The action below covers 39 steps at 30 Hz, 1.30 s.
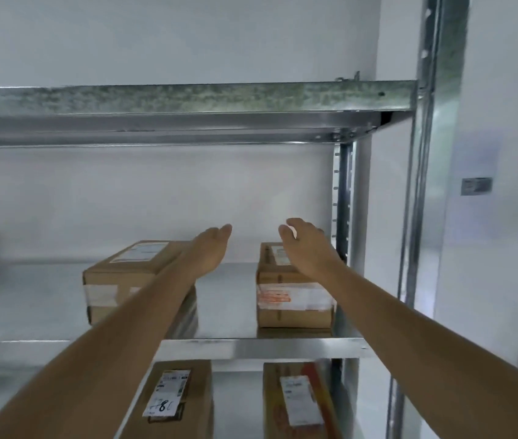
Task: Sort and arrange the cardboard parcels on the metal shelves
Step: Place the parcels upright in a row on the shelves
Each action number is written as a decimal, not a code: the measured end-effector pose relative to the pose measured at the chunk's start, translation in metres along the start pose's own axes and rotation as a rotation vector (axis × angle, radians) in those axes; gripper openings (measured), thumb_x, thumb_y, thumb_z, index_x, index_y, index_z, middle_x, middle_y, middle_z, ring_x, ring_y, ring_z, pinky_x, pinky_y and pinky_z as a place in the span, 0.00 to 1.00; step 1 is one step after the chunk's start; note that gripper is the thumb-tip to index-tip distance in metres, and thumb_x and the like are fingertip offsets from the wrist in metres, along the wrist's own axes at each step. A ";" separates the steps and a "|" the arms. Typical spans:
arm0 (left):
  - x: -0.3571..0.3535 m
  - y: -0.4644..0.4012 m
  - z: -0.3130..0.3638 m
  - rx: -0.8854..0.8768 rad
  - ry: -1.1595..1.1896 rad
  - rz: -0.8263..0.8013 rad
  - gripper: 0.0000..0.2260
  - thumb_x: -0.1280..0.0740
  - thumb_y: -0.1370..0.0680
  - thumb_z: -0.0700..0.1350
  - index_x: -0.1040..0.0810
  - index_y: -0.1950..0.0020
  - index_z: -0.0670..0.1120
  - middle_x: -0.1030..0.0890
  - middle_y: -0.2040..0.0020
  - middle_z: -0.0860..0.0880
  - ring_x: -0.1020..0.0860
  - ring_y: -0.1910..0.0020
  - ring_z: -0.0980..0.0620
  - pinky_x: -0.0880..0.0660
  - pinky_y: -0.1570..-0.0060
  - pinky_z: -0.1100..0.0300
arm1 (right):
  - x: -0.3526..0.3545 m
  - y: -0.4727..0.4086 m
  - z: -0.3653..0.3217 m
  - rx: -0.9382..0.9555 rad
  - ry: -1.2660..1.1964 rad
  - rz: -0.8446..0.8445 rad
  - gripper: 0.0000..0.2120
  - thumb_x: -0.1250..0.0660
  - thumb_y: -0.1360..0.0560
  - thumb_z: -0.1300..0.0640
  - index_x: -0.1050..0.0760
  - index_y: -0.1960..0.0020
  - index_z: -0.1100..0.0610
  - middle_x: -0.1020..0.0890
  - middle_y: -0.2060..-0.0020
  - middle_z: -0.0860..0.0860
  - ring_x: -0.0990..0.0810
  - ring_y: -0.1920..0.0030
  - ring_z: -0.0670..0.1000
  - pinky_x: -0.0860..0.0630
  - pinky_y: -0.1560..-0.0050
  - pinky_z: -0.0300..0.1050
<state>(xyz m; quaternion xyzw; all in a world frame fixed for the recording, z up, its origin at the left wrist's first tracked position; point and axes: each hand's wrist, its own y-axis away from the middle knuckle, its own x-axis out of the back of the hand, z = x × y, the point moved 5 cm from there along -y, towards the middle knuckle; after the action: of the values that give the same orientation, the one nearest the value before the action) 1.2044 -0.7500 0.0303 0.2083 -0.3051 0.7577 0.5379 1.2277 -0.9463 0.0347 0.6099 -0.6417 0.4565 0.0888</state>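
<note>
Two brown cardboard parcels sit on the middle galvanised metal shelf (251, 346), well apart from each other with bare shelf between them. The left cardboard parcel (124, 274) lies flat, a white shipping label on its top and a band of clear tape across its front face. The right cardboard parcel (292, 308) stands close to the rear right upright post (344, 204); it carries a white label on top and a white strip with orange-red print across its front.

Both bare arms reach forward over this shelf. The left hand (211, 245) is held flat with fingers straight and together, palm turned inward, above the right rear part of the left parcel; whether it touches the box cannot be told. The right hand (303, 245) hovers over the top of the right parcel, fingers loosely spread and slightly curled, closed on nothing. Both hands are empty.

On the shelf below, two more brown boxes show: the lower left parcel (176, 400), with a white label bearing handwritten dark marks, and the lower right parcel (302, 403), with a white label and orange-red tape along its top.

Above, the upper metal shelf beam (188, 99) runs across the view, mottled grey. A tall slotted steel upright (431, 153) stands at right, against a plain white wall (156, 36)
</note>
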 end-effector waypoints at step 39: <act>-0.111 0.014 -0.051 0.092 0.915 -0.314 0.27 0.40 0.20 0.35 0.28 0.32 0.66 0.15 0.42 0.42 0.17 0.40 0.42 0.27 0.32 0.39 | -0.044 0.041 0.121 -0.310 -1.202 -0.185 0.22 0.39 0.19 0.62 0.30 0.30 0.41 0.15 0.42 0.51 0.18 0.39 0.56 0.19 0.43 0.53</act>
<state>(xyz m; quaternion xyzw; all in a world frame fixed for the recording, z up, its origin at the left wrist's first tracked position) 1.2293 -0.7947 -0.0818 -0.0790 0.0315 0.6939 0.7150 1.2569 -1.0056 -0.0830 0.7931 -0.5827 -0.0742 -0.1611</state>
